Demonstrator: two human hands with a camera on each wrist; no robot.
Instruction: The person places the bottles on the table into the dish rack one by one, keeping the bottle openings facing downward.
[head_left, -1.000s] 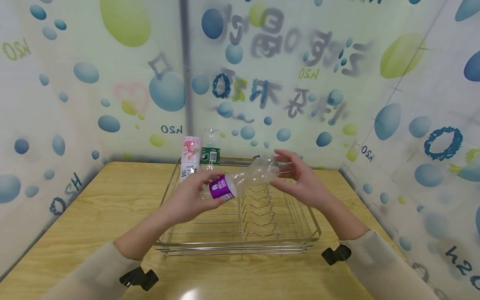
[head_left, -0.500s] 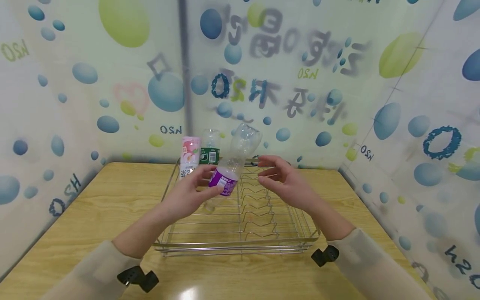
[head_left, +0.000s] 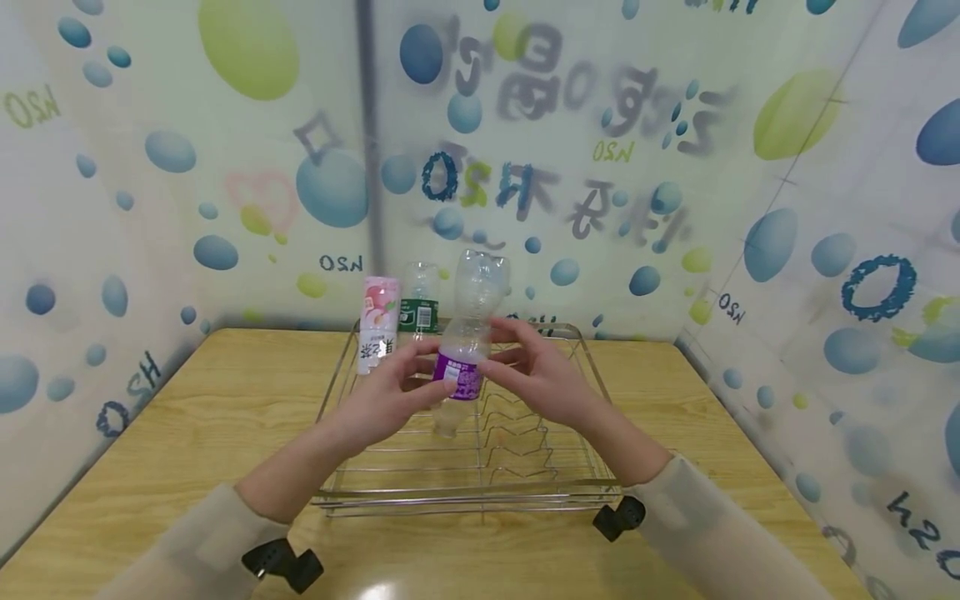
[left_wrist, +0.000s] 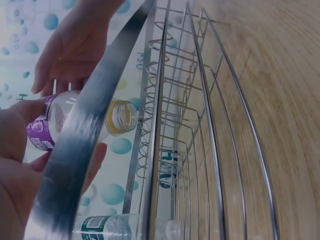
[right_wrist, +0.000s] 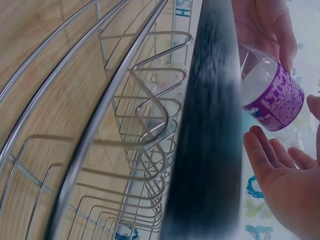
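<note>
My left hand (head_left: 382, 396) grips a clear plastic bottle (head_left: 480, 287) by its purple label, thumb in front and fingers behind. The bottle is held nearly upright, neck down and base up, above a wire dish rack (head_left: 525, 490). In the left wrist view its open neck (left_wrist: 125, 116) points towards the rack's wires. Close to the bottle's other side is my right hand (head_left: 547, 375), fingers spread and slightly bent; the right wrist view shows a gap between its fingertips (right_wrist: 254, 140) and the purple label (right_wrist: 280, 102).
In the rack's back left corner stand a pink-and-white bottle (head_left: 380, 312) and a clear bottle with a green label (head_left: 420, 315). Bent wire dividers (head_left: 521, 433) run along the rack's right half. The wooden table (head_left: 187, 417) meets patterned walls at its back and sides.
The bottle has swung from slanting, base to the right, to nearly upright with its base up. My right hand has come off the base and moved left, down beside the label.
</note>
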